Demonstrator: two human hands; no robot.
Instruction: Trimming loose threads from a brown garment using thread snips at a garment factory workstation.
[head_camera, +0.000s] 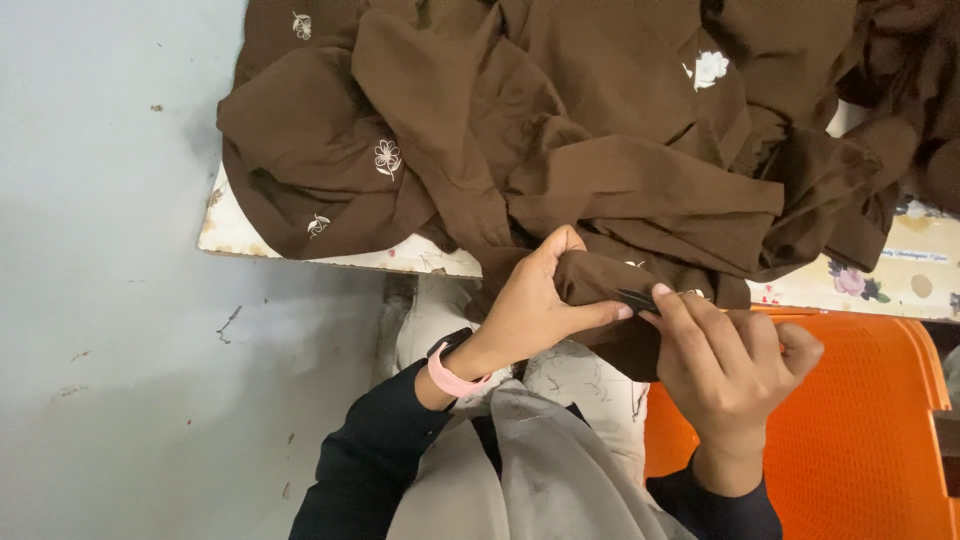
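Note:
A large heap of brown cloth (560, 130) with small white embroidered flowers lies on a worn white table (240, 235). A fold of it hangs over the near edge toward me. My left hand (535, 300), with a pink band on the wrist, grips that fold from the left. My right hand (725, 355) pinches the same fold from the right, its fingertips on a small dark piece (637, 298) at the cloth's edge. What the dark piece is cannot be told.
An orange plastic crate (870, 430) with a mesh wall stands at the lower right, under the table edge. A grey floor (110, 300) lies on the left. My dark sleeves and grey garment fill the bottom middle.

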